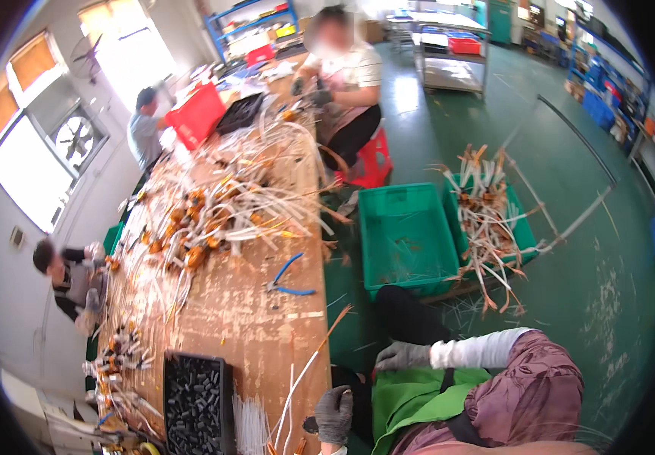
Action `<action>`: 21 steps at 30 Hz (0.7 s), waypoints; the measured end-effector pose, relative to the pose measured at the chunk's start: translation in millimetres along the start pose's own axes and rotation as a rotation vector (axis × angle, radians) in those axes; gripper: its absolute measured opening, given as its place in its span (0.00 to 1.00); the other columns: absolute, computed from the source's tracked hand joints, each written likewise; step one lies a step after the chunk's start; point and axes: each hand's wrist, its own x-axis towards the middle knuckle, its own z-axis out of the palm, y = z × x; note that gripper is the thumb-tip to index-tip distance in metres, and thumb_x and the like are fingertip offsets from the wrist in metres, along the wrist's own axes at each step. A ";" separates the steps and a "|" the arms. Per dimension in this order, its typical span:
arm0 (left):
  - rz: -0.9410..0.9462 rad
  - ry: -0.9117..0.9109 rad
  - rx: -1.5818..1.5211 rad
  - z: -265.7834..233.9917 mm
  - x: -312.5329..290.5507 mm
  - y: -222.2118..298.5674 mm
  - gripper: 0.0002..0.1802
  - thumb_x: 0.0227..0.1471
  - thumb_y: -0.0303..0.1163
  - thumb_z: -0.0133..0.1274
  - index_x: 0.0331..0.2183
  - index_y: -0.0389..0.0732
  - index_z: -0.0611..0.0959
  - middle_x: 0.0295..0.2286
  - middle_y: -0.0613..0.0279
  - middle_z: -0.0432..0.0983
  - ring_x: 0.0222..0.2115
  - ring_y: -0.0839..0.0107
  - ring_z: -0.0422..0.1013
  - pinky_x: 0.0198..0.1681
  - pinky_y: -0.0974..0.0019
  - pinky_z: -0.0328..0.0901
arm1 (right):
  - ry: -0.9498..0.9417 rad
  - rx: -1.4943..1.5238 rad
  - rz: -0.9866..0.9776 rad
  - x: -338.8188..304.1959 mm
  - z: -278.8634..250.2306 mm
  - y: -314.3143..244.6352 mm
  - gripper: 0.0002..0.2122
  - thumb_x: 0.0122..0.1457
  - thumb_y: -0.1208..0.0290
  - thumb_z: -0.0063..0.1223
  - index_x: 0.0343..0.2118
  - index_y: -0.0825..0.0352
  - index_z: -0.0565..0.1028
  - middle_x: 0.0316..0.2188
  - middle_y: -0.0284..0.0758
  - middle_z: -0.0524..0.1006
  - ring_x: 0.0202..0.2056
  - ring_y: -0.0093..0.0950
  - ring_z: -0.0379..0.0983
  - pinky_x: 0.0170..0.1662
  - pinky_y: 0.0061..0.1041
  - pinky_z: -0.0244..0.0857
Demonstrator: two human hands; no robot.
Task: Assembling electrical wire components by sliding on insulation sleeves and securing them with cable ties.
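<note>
A table [244, 326] fills the left side, running from near to far, its right edge just left of the person's lap. Across its far half spreads a heap [206, 205] of white wires, orange-brown coils and bare copper ends. On the floor to the right stand two green crates: the left crate [407, 216] holds a few loose scraps, the right crate [523, 231] a pile of wired coils [483, 201]. A co-worker [354, 83] sits beyond on a red stool [377, 159], at the table's far right; two more people are along its left side. A red bin [196, 114] stands tilted at the far end.

On the near left of the table, a black tray [230, 402] holds many short black sleeves [195, 406]; a bundle of thin white tubes [252, 425] lies just right of it.

The right hand [402, 356], gloved in grey, lies over the lap, fingers together and slightly bent. The left hand [334, 415], also gloved, is at the table's near right edge, fingers curled in; whether it pinches anything, I cannot tell. A long white wire [303, 375] with a frayed copper end lies slantwise just left of the left hand, well apart from the right. Blue-handled pliers [297, 292] lie farther off, opened.
</note>
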 end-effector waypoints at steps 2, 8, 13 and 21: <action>0.155 0.125 0.269 0.1 2.2 -1.0 0.08 0.49 0.33 0.51 0.30 0.39 0.79 0.24 0.54 0.74 0.26 0.60 0.72 0.31 0.62 0.66 | -0.019 -0.023 -0.045 27.7 23.6 35.7 0.12 0.55 0.65 0.50 0.37 0.67 0.75 0.28 0.29 0.74 0.32 0.17 0.68 0.38 0.21 0.62; 0.225 0.279 0.334 -5.7 -40.0 5.8 0.06 0.47 0.25 0.52 0.31 0.37 0.78 0.24 0.56 0.74 0.23 0.63 0.71 0.28 0.66 0.66 | -0.101 0.111 -0.483 2.2 71.5 25.9 0.08 0.55 0.67 0.51 0.28 0.68 0.72 0.19 0.30 0.71 0.26 0.18 0.66 0.29 0.22 0.62; 0.094 0.296 -0.035 8.6 -16.1 -23.7 0.07 0.49 0.24 0.50 0.33 0.36 0.78 0.23 0.60 0.74 0.20 0.74 0.71 0.25 0.73 0.66 | -0.029 0.199 -0.162 -2.9 34.9 51.1 0.06 0.51 0.68 0.55 0.28 0.64 0.75 0.21 0.23 0.71 0.25 0.14 0.64 0.28 0.18 0.60; -0.163 0.435 -0.480 2.2 -13.6 -28.3 0.08 0.52 0.29 0.49 0.33 0.34 0.78 0.21 0.61 0.74 0.17 0.75 0.70 0.21 0.73 0.66 | -0.033 0.384 0.060 -25.7 35.5 37.8 0.09 0.53 0.59 0.54 0.24 0.58 0.74 0.16 0.21 0.66 0.16 0.14 0.57 0.18 0.15 0.50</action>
